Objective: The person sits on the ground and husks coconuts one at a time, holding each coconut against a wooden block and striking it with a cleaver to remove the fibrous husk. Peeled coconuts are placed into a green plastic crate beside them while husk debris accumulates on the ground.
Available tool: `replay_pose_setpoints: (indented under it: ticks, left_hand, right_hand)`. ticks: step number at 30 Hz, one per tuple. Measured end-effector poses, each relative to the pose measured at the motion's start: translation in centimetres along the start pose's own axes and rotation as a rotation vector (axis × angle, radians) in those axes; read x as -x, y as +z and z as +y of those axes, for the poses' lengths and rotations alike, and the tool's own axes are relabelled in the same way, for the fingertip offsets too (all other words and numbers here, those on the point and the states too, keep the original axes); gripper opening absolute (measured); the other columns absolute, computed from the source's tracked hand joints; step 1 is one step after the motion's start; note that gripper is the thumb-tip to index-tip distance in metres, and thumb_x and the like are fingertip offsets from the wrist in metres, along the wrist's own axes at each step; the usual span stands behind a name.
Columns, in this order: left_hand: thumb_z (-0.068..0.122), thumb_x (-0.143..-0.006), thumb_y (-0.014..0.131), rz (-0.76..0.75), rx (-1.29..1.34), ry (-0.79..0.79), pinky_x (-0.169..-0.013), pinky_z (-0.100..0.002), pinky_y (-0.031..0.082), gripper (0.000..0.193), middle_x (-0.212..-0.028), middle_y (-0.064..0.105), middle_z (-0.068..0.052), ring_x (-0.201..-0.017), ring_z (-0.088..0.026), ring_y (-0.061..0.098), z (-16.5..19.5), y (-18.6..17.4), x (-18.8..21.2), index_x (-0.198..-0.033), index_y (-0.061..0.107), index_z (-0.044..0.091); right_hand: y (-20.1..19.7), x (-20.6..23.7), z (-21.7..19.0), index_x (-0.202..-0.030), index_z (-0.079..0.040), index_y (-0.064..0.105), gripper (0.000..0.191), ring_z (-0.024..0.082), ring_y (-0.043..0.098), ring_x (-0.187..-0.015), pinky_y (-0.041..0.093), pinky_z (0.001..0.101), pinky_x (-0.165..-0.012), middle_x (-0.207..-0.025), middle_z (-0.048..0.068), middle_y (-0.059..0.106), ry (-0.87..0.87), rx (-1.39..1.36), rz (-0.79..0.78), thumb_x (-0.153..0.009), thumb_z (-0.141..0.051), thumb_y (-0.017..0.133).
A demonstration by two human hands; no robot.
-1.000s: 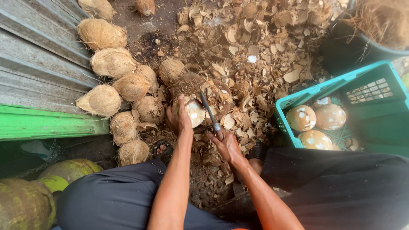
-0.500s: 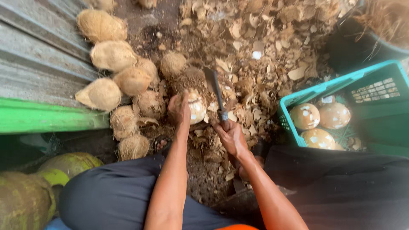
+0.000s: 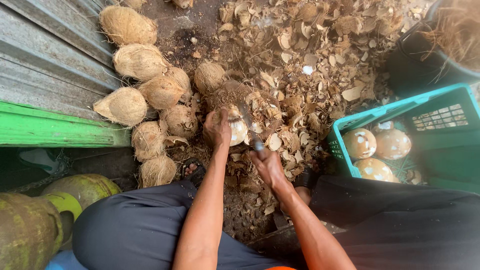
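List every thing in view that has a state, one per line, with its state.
Left hand: clamped on the coconut.
Coconut: partly peeled, pale flesh showing, steadied on the ground.
Right hand: closed around the knife handle.
Knife: blade laid against the coconut.
Crate: open, holding three peeled coconuts.
Husked coconuts: unpeeled, piled by the wall.

husked coconuts (image 3: 150,95) crowd left, crate (image 3: 425,130) right

Dirt ground (image 3: 172,20) strewn with shell chips (image 3: 310,60); husked coconuts (image 3: 140,62); teal crate (image 3: 425,107).
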State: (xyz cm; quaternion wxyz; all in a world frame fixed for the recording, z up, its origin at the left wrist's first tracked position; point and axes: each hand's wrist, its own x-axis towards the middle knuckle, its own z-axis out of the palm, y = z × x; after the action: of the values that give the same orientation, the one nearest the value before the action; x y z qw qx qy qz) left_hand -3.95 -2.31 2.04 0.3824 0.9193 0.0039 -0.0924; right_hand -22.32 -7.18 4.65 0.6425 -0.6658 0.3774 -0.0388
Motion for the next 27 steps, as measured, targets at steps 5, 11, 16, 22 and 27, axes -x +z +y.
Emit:
replay_pose_setpoints:
  ticks: [5, 11, 16, 22, 27]
  left_hand:
    - [0.066, -0.093, 0.053, -0.105, 0.005, -0.224, -0.053, -0.031, 0.041, 0.058, -0.103, 0.073, -0.008, -0.072, -0.018, 0.061, 0.2, -0.5, 0.6, -0.124, 0.065, 0.018]
    - [0.056, -0.09, 0.061, -0.034, 0.279, -0.149, -0.054, -0.031, 0.048, 0.047, -0.096, 0.074, -0.003, -0.072, -0.014, 0.067, 0.7, -0.2, 0.9, -0.108, 0.07, 0.013]
    - [0.055, -0.093, 0.062, 0.013, 0.367, -0.077, -0.055, -0.031, 0.051, 0.045, -0.093, 0.074, -0.006, -0.068, -0.014, 0.064, 0.4, -0.1, 0.8, -0.105, 0.073, 0.014]
    - [0.058, -0.088, 0.059, -0.133, 0.013, -0.22, -0.051, -0.038, 0.046, 0.045, -0.095, 0.07, -0.007, -0.063, -0.019, 0.061, -0.1, -0.4, -0.4, -0.116, 0.069, 0.024]
    - [0.066, -0.089, 0.059, -0.083, -0.044, -0.144, -0.054, -0.035, 0.045, 0.051, -0.098, 0.069, -0.006, -0.069, -0.016, 0.06, -0.1, -0.4, -0.5, -0.116, 0.07, 0.024]
  right_hand:
    - [-0.2, 0.4, 1.0, -0.075, -0.013, 0.052, 0.038, 0.011, 0.035, -0.041, 0.033, 0.031, -0.037, -0.054, -0.003, 0.042, -0.108, 0.261, 0.032, -0.103, -0.036, 0.061]
    - [0.1, -0.5, 2.8, -0.08, -0.011, 0.056, 0.03, 0.009, 0.037, -0.039, 0.033, 0.0298, -0.033, -0.053, -0.006, 0.048, -0.087, 0.059, 0.03, -0.101, -0.032, 0.06]
    - [-0.5, -1.2, 2.8, -0.075, -0.016, 0.058, 0.036, 0.01, 0.033, -0.04, 0.037, 0.0275, -0.037, -0.054, -0.002, 0.037, 0.096, 0.249, -0.012, -0.1, -0.041, 0.066]
    - [-1.8, -0.5, 1.3, -0.065, -0.016, 0.042, 0.049, 0.01, 0.035, -0.044, 0.035, 0.0335, -0.042, -0.054, -0.004, 0.041, 0.011, 0.101, 0.06, -0.099, -0.043, 0.064]
    - [-0.5, -0.6, 0.4, -0.064, -0.018, 0.043, 0.047, 0.012, 0.037, -0.043, 0.037, 0.0321, -0.04, -0.054, -0.004, 0.044, 0.067, 0.035, -0.033, -0.097, -0.044, 0.064]
